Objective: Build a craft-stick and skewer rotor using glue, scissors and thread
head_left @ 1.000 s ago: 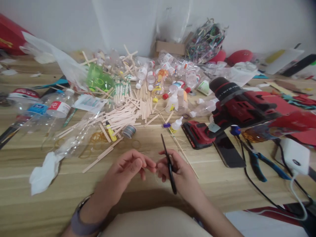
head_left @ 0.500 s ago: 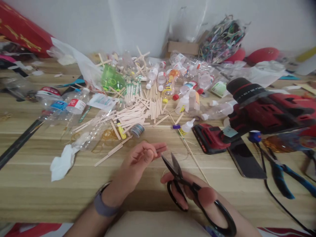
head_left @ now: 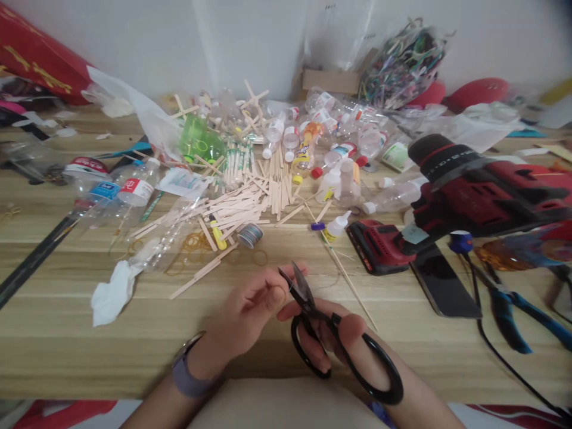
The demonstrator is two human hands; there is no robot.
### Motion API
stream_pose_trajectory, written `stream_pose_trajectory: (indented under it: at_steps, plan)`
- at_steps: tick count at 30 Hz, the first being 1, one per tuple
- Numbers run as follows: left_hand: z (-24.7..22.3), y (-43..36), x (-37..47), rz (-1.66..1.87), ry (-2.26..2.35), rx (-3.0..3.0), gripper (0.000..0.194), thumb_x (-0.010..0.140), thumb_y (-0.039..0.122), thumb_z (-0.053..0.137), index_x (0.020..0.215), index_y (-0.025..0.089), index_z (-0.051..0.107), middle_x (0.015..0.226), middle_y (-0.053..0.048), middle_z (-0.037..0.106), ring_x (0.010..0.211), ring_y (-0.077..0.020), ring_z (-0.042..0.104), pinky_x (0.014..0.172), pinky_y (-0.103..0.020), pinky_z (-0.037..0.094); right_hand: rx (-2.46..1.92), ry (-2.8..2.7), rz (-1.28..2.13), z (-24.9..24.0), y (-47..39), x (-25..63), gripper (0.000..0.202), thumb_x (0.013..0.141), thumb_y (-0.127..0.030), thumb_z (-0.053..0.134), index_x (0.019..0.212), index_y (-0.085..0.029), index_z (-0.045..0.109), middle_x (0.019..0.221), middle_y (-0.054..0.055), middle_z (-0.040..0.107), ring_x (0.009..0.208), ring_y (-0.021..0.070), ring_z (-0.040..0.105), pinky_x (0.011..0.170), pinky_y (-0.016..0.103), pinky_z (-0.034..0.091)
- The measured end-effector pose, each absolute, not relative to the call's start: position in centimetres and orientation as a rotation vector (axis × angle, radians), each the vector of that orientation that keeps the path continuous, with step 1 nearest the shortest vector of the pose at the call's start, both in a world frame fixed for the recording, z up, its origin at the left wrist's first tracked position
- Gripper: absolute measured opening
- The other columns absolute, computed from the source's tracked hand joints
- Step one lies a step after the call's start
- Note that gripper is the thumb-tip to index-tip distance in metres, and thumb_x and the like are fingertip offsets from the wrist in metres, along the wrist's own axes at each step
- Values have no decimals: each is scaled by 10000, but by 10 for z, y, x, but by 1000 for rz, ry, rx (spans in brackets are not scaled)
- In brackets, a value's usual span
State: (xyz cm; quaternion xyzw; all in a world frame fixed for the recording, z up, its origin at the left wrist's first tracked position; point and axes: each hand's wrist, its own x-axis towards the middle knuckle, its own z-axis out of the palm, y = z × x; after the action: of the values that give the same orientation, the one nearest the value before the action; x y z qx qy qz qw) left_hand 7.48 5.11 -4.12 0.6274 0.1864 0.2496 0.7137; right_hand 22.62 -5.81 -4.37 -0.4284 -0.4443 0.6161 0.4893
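Observation:
My right hand (head_left: 352, 330) holds black-handled scissors (head_left: 308, 302), with the thumb in one loop and fingers in the other. Their blades are parted and point up and to the left, right beside the fingertips of my left hand (head_left: 257, 307). The thumb and index finger of that left hand are pinched together; whatever lies between them is too small to make out. Beyond my hands, a thin stick (head_left: 353, 292) lies slanted on the table. A thread spool (head_left: 249, 236) and a small glue bottle (head_left: 336, 226) stand a little further off.
Wooden craft sticks (head_left: 241, 208) lie heaped in the middle, with plastic bottles (head_left: 342, 154) behind. On the right are a red cordless drill (head_left: 491, 196), a phone (head_left: 444, 283) and blue-handled pliers (head_left: 509, 319). A crumpled tissue (head_left: 114, 295) and rubber bands (head_left: 194, 243) lie left.
The scissors have moved left and slightly up in my right hand, bringing the blades up against my left fingertips. My left hand stays pinched, nearly in place.

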Motion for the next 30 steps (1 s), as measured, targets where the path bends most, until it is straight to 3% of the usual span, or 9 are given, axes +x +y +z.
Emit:
stream_pose_trajectory:
  at_steps: [7, 9, 14, 16, 19, 22, 25, 27, 30]
  plan:
    - [-38, 52, 69, 486, 370, 1542, 384, 959, 495, 466, 722, 207, 556, 834, -70, 713, 1299, -264, 514, 1061, -424, 406, -1021, -1068, 1509, -46, -59, 226, 936, 702, -916, 280, 1080, -137, 636, 543, -63, 376, 443, 71, 328, 447, 210, 300]
    - [-38, 52, 68, 473, 380, 1568, 387, 961, 495, 457, 721, 209, 558, 880, -79, 726, 1310, -266, 505, 1063, -430, 409, -1009, -1006, 1527, -46, -60, 225, 911, 691, -916, 322, 1058, -145, 640, 538, -72, 358, 421, 60, 298, 418, 199, 290]
    - [-39, 52, 65, 476, 387, 1525, 324, 958, 457, 487, 792, 204, 601, 1287, -102, 654, 1295, -270, 527, 1063, -444, 426, -1119, -862, 1415, -43, -70, 236, 898, 710, -916, 298, 1051, -165, 652, 464, -94, 284, 351, 63, 224, 346, 199, 218]
    - [-40, 53, 63, 494, 388, 1437, 286, 960, 409, 510, 792, 202, 615, 1342, -85, 621, 1307, -268, 517, 1076, -444, 415, -1333, -981, 1183, -41, -79, 253, 822, 761, -868, 373, 1096, -173, 654, 454, -71, 347, 365, 89, 297, 358, 214, 258]
    - [-42, 57, 59, 515, 370, 1349, 229, 967, 364, 521, 854, 215, 653, 1346, -44, 622, 1300, -239, 525, 1092, -412, 394, -1970, -1109, 693, -43, -97, 287, 505, 778, -596, 663, 1112, -217, 670, 715, 37, 623, 594, 180, 580, 516, 271, 446]
    - [-39, 61, 54, 561, 303, 1295, 298, 947, 486, 514, 1004, 234, 662, 1338, -63, 627, 1294, -248, 530, 1075, -415, 417, -2379, -1203, 362, -56, -117, 319, 485, 769, -454, 608, 1177, -194, 644, 709, 44, 625, 587, 227, 609, 536, 325, 471]
    - [-25, 60, 49, 596, 292, 1315, 330, 932, 529, 505, 1005, 254, 673, 1280, -62, 665, 1237, -255, 579, 1027, -413, 463, -2569, -1275, 225, -74, -135, 338, 522, 772, -327, 507, 1243, -123, 605, 821, 106, 667, 694, 268, 662, 613, 369, 513]
    - [-12, 57, 47, 642, 262, 1337, 311, 919, 531, 515, 983, 280, 688, 1199, -37, 710, 1152, -248, 636, 957, -390, 510, -2592, -1344, 214, -81, -143, 341, 532, 816, -298, 448, 1292, -94, 570, 962, 158, 684, 807, 283, 682, 700, 391, 535]
    - [5, 50, 44, 670, 240, 1351, 283, 921, 520, 507, 956, 311, 695, 1063, 0, 748, 1007, -208, 687, 903, -359, 522, -2664, -1501, 143, -74, -142, 332, 533, 842, -317, 459, 1312, -90, 567, 981, 185, 687, 862, 351, 664, 751, 484, 527]
